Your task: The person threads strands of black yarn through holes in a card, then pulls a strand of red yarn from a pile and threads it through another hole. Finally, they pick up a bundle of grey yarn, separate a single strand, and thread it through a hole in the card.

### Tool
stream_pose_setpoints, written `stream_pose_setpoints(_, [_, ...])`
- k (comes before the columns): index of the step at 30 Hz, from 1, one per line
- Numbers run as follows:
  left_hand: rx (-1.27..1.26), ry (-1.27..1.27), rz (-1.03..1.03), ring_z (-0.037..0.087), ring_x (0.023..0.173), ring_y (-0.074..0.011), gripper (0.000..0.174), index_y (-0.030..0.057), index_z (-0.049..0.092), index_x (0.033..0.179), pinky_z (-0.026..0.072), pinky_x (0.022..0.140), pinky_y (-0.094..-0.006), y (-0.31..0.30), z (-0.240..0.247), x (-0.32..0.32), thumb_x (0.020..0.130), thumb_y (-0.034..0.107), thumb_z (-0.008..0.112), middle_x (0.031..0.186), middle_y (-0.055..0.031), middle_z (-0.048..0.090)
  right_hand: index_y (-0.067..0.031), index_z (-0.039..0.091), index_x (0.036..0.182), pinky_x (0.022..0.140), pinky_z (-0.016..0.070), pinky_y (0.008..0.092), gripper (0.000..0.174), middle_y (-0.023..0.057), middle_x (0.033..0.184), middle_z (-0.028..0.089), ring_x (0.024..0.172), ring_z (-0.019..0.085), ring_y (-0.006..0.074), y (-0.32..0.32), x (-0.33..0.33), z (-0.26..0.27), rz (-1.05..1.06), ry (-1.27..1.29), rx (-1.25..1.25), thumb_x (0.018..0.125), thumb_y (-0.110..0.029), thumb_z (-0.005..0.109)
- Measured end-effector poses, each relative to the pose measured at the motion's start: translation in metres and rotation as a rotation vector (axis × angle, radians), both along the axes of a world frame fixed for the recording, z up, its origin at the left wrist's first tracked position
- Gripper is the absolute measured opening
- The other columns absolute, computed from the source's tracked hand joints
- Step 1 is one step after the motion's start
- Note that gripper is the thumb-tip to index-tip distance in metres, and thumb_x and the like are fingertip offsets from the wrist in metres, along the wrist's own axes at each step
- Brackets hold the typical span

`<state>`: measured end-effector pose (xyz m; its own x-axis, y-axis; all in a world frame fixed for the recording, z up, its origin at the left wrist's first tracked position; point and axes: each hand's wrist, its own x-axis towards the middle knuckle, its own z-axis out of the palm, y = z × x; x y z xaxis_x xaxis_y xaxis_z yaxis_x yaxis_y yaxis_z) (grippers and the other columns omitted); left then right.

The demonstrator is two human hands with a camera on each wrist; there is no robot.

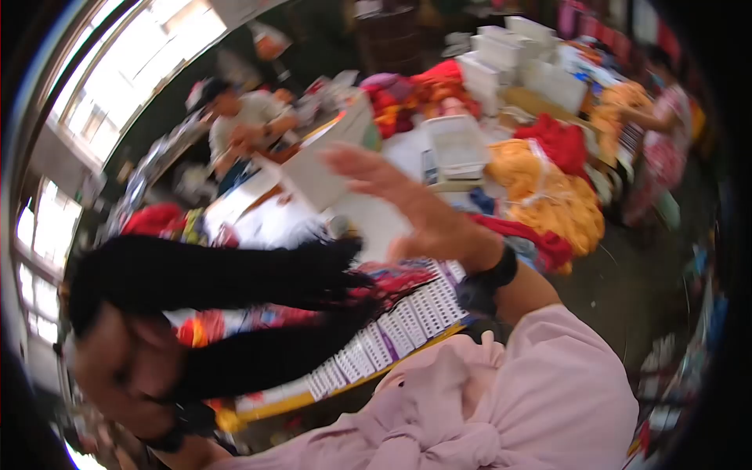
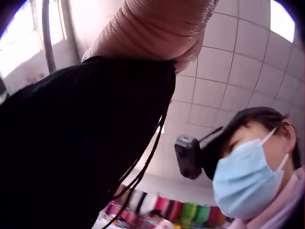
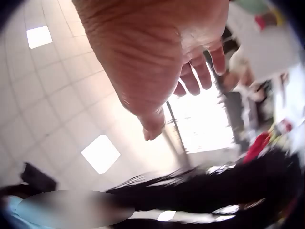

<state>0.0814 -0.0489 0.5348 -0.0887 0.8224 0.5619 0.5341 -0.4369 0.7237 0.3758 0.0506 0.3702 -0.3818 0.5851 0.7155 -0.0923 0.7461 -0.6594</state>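
Note:
My left hand (image 1: 129, 368) grips a long black bundle of yarn-like strands (image 1: 211, 270) at its folded end, at the lower left of the head view. Two thick lengths of the bundle stretch rightward from the fist, with loose, frayed ends. In the left wrist view the black bundle (image 2: 90, 133) hangs under the hand, and a few thin cords dangle beside it. My right hand (image 1: 423, 207) is raised above the table, fingers extended and thumb apart, holding nothing. The right wrist view shows its palm (image 3: 147, 52) over the black strands (image 3: 205, 195).
White cards with rows of dark marks (image 1: 407, 325) line the table's near edge. Farther back lie an orange bundle (image 1: 548, 196), red cloth (image 1: 552, 145), a white tray (image 1: 456, 149) and stacked white boxes (image 1: 501, 59). One person (image 1: 247, 125) is across the table, another (image 1: 662, 133) at the right.

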Motion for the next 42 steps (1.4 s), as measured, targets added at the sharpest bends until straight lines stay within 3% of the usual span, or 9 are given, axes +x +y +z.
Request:
stream_pose_setpoints(5, [-1.015, -0.298, -0.771, 0.042, 0.043, -0.0077, 0.019, -0.0040, 0.061, 0.093, 0.0289, 0.040, -0.0219, 0.016, -0.028, 0.061, 0.081, 0.009, 0.067, 0.065, -0.0078, 0.060, -0.0017, 0.005, 0.150, 0.106, 0.0345, 0.0417, 0.124, 0.0253, 0.136, 0.046, 0.127, 0.047, 0.0348, -0.057, -0.041, 0.056, 0.084, -0.174, 0.061, 0.065, -0.038, 0.087])
stream_pose_setpoints(10, [-1.116, -0.063, -0.955, 0.044, 0.046, -0.0056, 0.017, -0.0003, 0.064, 0.083, 0.0297, 0.043, -0.0211, 0.039, -0.068, 0.060, 0.083, 0.016, 0.069, 0.059, -0.0026, 0.056, 0.0019, 0.058, 0.095, 0.055, 0.0486, 0.0274, 0.024, 0.0080, 0.072, 0.064, 0.059, 0.061, 0.0139, -0.074, -0.013, 0.020, 0.231, -0.170, -0.564, 0.080, -0.012, 0.071])
stream_pose_setpoints(16, [-1.139, 0.009, -1.523, 0.062, 0.073, -0.0151, 0.031, -0.0029, 0.064, 0.097, 0.0489, 0.068, -0.0285, 0.060, -0.115, 0.066, 0.073, 0.008, 0.080, 0.081, -0.0075, 0.066, -0.0033, 0.056, 0.105, 0.041, 0.0417, 0.0238, 0.023, 0.0037, 0.065, 0.057, 0.049, 0.055, 0.0092, -0.094, 0.025, 0.012, 0.652, -0.333, -0.951, 0.086, -0.010, 0.067])
stream_pose_setpoints(29, [-0.732, -0.868, -1.744, 0.054, 0.108, -0.0267, 0.071, -0.0077, 0.042, 0.125, 0.0422, 0.093, -0.0371, 0.050, -0.144, 0.113, 0.074, 0.024, 0.080, 0.118, -0.0203, 0.053, -0.0039, 0.062, 0.093, 0.069, 0.0482, 0.0261, 0.021, 0.0026, 0.090, 0.063, 0.079, 0.059, 0.0092, -0.056, 0.069, -0.024, 0.745, -0.382, -0.777, 0.079, -0.013, 0.075])
stream_pose_setpoints(33, [-0.773, -1.010, -2.047, 0.051, 0.119, -0.0301, 0.084, -0.0086, 0.035, 0.135, 0.0398, 0.100, -0.0392, 0.064, -0.153, 0.141, 0.075, 0.030, 0.079, 0.130, -0.0242, 0.048, -0.0083, 0.062, 0.077, 0.057, 0.0426, 0.0279, 0.010, 0.0000, 0.065, 0.054, 0.061, 0.055, 0.0153, -0.037, 0.066, -0.070, 0.861, 0.329, -0.946, 0.078, -0.015, 0.070])
stream_pose_setpoints(36, [-0.868, -0.909, -2.088, 0.048, 0.128, -0.0327, 0.094, -0.0093, 0.029, 0.142, 0.0380, 0.105, -0.0408, 0.066, -0.159, 0.154, 0.075, 0.034, 0.079, 0.139, -0.0270, 0.045, -0.0071, 0.060, 0.076, 0.059, 0.0428, 0.0315, 0.017, 0.0003, 0.071, 0.055, 0.064, 0.055, 0.0191, -0.031, 0.084, -0.043, 0.446, 0.032, -1.003, 0.081, -0.021, 0.069])
stream_pose_setpoints(37, [-0.898, -0.791, -2.036, 0.047, 0.129, -0.0313, 0.093, -0.0084, 0.030, 0.142, 0.0379, 0.105, -0.0403, 0.067, -0.156, 0.156, 0.076, 0.033, 0.079, 0.138, -0.0253, 0.046, -0.0044, 0.064, 0.083, 0.064, 0.0451, 0.0305, 0.019, 0.0014, 0.077, 0.060, 0.070, 0.058, 0.0193, -0.035, 0.085, -0.025, 0.195, -0.204, -0.525, 0.085, -0.023, 0.068])
stream_pose_setpoints(39, [-0.327, -0.439, -1.906, 0.046, 0.129, -0.0326, 0.087, -0.0077, 0.033, 0.141, 0.0342, 0.107, -0.0416, 0.084, -0.141, 0.154, 0.078, 0.034, 0.076, 0.135, -0.0243, 0.049, -0.0017, 0.066, 0.095, 0.072, 0.0480, 0.0304, 0.025, 0.0038, 0.086, 0.065, 0.081, 0.061, 0.0206, -0.030, 0.084, -0.020, 0.032, -0.448, -0.138, 0.086, -0.024, 0.069])
stream_pose_setpoints(42, [0.138, -0.106, -1.582, 0.041, 0.131, -0.0381, 0.088, -0.0072, 0.038, 0.138, 0.0304, 0.108, -0.0438, 0.101, -0.122, 0.148, 0.075, 0.041, 0.077, 0.140, -0.0279, 0.040, -0.0018, 0.063, 0.110, 0.085, 0.0497, 0.0332, 0.036, 0.0077, 0.100, 0.067, 0.096, 0.062, 0.0238, -0.016, 0.088, -0.035, 0.268, -0.548, -0.449, 0.082, -0.022, 0.075])
